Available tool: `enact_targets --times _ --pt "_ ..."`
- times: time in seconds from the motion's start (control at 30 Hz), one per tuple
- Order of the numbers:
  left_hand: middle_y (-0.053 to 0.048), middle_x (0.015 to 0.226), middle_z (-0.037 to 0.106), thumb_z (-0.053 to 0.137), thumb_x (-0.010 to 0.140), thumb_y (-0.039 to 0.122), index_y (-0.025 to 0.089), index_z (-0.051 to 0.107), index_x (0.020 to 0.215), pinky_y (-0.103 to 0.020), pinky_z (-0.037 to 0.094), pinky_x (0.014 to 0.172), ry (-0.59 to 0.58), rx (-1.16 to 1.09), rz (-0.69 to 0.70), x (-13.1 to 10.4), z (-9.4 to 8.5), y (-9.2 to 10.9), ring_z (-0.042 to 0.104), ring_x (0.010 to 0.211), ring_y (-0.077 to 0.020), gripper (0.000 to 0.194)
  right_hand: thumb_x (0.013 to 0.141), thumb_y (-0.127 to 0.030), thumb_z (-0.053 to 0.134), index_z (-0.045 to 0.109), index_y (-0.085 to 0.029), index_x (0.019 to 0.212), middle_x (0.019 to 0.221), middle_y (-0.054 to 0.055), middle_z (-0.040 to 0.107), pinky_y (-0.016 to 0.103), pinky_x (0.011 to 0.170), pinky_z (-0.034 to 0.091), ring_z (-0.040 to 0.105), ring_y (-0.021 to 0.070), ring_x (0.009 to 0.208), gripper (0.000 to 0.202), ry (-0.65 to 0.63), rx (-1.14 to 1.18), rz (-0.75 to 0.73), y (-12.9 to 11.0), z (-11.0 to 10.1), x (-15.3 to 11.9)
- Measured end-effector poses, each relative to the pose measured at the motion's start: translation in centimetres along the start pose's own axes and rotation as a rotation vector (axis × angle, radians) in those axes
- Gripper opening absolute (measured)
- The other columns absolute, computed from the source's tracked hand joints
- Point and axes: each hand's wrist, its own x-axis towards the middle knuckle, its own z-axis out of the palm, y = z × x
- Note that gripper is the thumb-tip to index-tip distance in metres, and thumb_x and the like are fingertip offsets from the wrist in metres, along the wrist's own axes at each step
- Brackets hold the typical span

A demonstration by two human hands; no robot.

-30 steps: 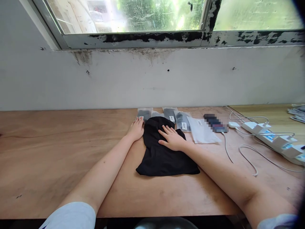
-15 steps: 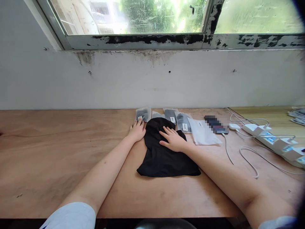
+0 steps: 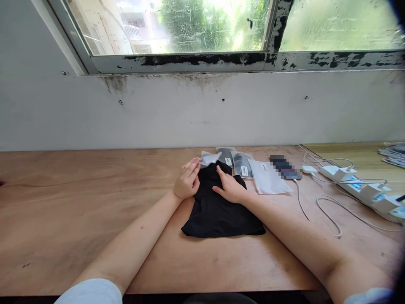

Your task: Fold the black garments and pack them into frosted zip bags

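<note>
A black cloth lies spread on the wooden table. My right hand rests on its upper right part, thumb and fingers apart. My left hand is raised at the cloth's upper left edge, its fingers together and pointing up. A pale plastic packet is at those fingertips, tilted over the top of the cloth; the fingers seem to pinch its corner.
Behind the cloth lie labelled bags with dark contents and a flat white bag. To the right are a phone with a cable, a power strip with chargers, and loose white cables.
My left hand has lifted and turned, with the fingers now drawn together. The leftmost labelled bag no longer shows in its old place, and a packet now tilts at the fingertips. The view has shifted slightly.
</note>
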Motion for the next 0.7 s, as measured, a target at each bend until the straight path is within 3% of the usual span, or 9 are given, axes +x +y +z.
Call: enact_targets --times 0.07,0.13,0.2,0.27,0.37,0.43,0.53,0.7 --pt "-0.01 0.15 0.052 0.046 0.088 0.019 0.021 0.056 0.14 -0.052 0.027 0.121 -0.065 -0.035 0.106 -0.2 0.0 1.3 0.038 0.146 -0.028 0.053 0.097 -0.041 0.047 -0.011 -0.01 0.16 0.15 0.021 0.048 0.046 0.108 0.043 0.052 0.0313 0.134 0.091 0.111 0.088 0.053 0.1 0.0 0.0" --pt "-0.007 0.14 0.061 0.048 0.089 0.02 0.025 0.065 0.127 -0.053 0.025 0.121 -0.1 -0.032 0.126 -0.4 0.1 2.6 0.045 0.141 -0.0279 0.042 0.098 -0.035 0.042 -0.008 -0.01 0.161 0.138 0.019 0.06 0.043 0.098 0.05 0.062 0.0298 0.119 0.084 0.187 0.118 0.116 0.3 -0.2 -0.1" --pt "-0.007 0.139 0.062 0.05 0.091 0.025 0.025 0.067 0.123 -0.053 0.024 0.122 -0.104 0.004 0.112 -0.4 0.3 3.8 0.045 0.141 -0.029 0.037 0.098 -0.029 0.041 0.017 -0.014 0.16 0.131 0.016 0.064 0.041 0.095 0.051 0.064 0.0283 0.112 0.068 0.225 0.076 0.097 0.4 -0.3 -0.1" --pt "-0.011 0.148 0.054 0.052 0.092 0.032 0.021 0.06 0.134 -0.053 0.026 0.121 -0.1 0.044 0.117 -0.1 0.7 4.6 0.038 0.146 -0.0312 0.044 0.098 -0.025 0.041 0.047 -0.018 0.146 0.124 0.013 0.067 0.039 0.094 0.05 0.064 0.0264 0.109 0.049 0.245 0.0 -0.004 0.5 -0.3 -0.2" --pt "-0.018 0.157 0.04 0.052 0.095 0.039 0.012 0.044 0.149 -0.052 0.032 0.119 -0.109 0.065 0.158 0.3 1.8 4.6 0.031 0.149 -0.0335 0.061 0.101 -0.026 0.043 0.068 -0.019 0.12 0.099 0.011 0.071 0.037 0.083 0.049 0.063 0.0238 0.091 0.032 0.281 -0.139 -0.187 0.4 -0.2 -0.1" --pt "-0.02 0.157 0.038 0.05 0.097 0.035 0.011 0.038 0.152 -0.052 0.035 0.118 -0.135 0.055 0.193 0.4 2.4 4.1 0.032 0.149 -0.0329 0.061 0.101 -0.027 0.047 0.072 -0.018 0.108 0.087 0.009 0.069 0.036 0.075 0.047 0.059 0.0221 0.08 0.028 0.323 -0.221 -0.298 0.2 -0.1 -0.2" --pt "-0.02 0.157 0.038 0.05 0.098 0.03 0.011 0.036 0.153 -0.052 0.035 0.118 -0.151 0.024 0.247 0.2 2.7 3.2 0.033 0.149 -0.0318 0.06 0.099 -0.025 0.054 0.073 -0.02 0.103 0.087 0.008 0.068 0.036 0.075 0.045 0.056 0.0206 0.08 0.02 0.403 -0.269 -0.416 -0.2 -0.4 -0.5" --pt "-0.019 0.157 0.039 0.051 0.1 0.04 0.015 0.033 0.155 -0.053 0.036 0.118 -0.129 -0.032 0.272 -0.1 2.0 3.0 0.034 0.148 -0.0316 0.063 0.096 -0.021 0.059 0.073 -0.025 0.101 0.103 0.008 0.067 0.04 0.09 0.043 0.056 0.0222 0.099 0.016 0.559 -0.279 -0.393 -0.4 -0.9 -0.9"
